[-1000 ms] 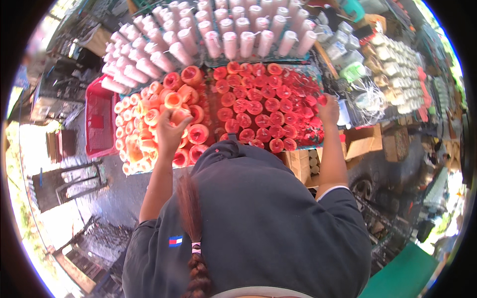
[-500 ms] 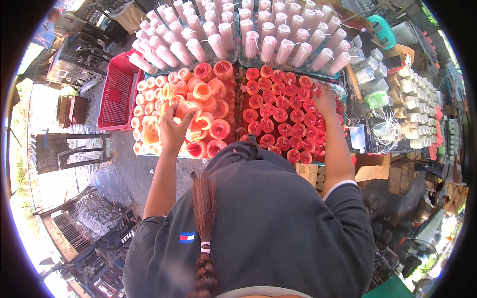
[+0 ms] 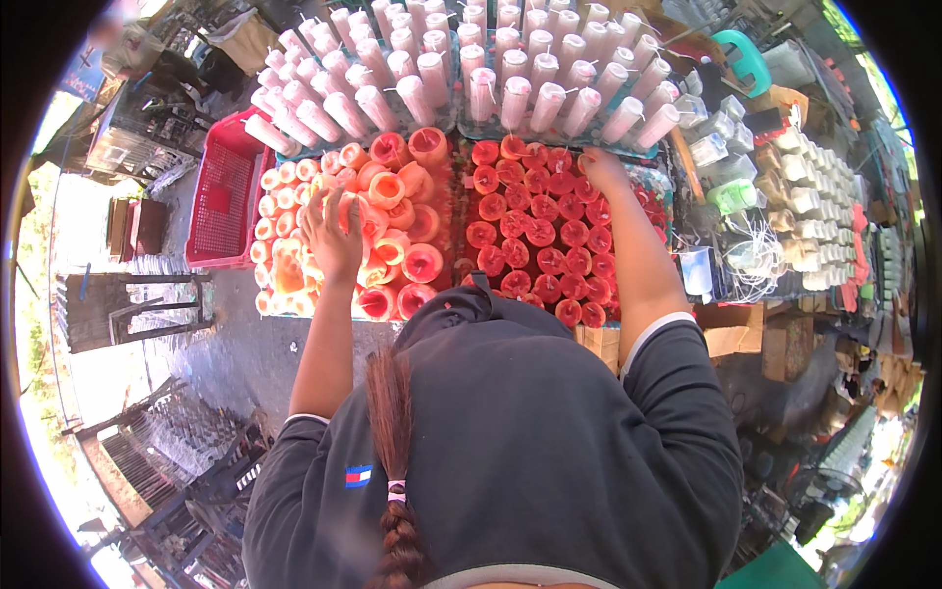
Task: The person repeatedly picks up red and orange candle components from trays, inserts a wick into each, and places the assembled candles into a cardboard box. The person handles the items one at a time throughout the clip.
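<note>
My left hand (image 3: pixel 332 236) rests over a crowd of hollow orange-pink wax cups (image 3: pixel 390 189) of mixed sizes on the left part of the table. Its fingers are spread across the cups' rims, with nothing visibly gripped. To the right stand several rows of red candles (image 3: pixel 540 232), many with a short wick at the top. At their far right corner my right hand (image 3: pixel 602 169) reaches down with its fingers drawn together. Whatever those fingertips hold, perhaps a wick, is too small to make out.
Tall pale pink pillar candles (image 3: pixel 432 79) with white wicks stand in trays behind. A red plastic basket (image 3: pixel 218 211) is at the left. On the right are clear plastic containers (image 3: pixel 708 149), a tangle of white string (image 3: pixel 754 257) and rows of cream-coloured blocks (image 3: pixel 807 201).
My left hand has shifted left and its fingers have spread off a large cup. My right hand has moved left and away from me, to the far edge of the red candles.
</note>
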`<state>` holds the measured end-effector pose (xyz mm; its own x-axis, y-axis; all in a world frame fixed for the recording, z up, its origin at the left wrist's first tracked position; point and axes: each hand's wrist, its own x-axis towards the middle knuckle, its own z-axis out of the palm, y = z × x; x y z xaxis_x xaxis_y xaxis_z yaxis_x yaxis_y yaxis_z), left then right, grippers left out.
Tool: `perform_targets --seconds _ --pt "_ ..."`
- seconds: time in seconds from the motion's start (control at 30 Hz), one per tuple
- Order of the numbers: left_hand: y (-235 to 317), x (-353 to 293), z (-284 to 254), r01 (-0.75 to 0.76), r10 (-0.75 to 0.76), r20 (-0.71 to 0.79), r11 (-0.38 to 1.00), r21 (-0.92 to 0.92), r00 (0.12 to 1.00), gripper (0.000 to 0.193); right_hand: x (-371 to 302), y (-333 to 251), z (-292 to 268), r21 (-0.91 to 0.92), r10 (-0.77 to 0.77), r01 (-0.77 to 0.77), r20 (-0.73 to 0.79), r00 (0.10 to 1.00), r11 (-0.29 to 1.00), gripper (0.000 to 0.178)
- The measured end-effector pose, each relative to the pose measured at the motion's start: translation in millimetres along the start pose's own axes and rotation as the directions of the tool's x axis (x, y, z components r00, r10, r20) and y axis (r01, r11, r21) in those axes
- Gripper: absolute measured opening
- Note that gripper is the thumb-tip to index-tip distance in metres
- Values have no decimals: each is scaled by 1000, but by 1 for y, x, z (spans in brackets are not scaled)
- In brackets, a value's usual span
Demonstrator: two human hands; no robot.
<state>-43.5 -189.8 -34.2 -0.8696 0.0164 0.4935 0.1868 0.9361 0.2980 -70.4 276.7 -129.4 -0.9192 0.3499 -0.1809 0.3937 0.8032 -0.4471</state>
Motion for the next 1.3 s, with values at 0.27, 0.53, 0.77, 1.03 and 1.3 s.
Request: perform_targets --seconds 0.27,0.53,0.77,1.03,1.3 --pt "-10 37 12 170 -173 93 985 38 981 37 14 9 26 264 110 -95 -45 993 960 42" --pt "-14 68 28 120 -114 276 993 -5 954 48 -9 20 41 845 362 4 -233 903 535 23" --pt "-18 86 26 155 -34 406 951 -268 913 54 -24 9 7 928 314 239 -326 892 285 17" --pt "-33 102 45 111 10 384 950 -291 923 53 -68 -52 -68 972 214 159 -195 957 176 21" --pt "-44 118 33 162 31 561 943 -290 827 55 -117 -56 -63 962 193 89 -142 971 257 17"
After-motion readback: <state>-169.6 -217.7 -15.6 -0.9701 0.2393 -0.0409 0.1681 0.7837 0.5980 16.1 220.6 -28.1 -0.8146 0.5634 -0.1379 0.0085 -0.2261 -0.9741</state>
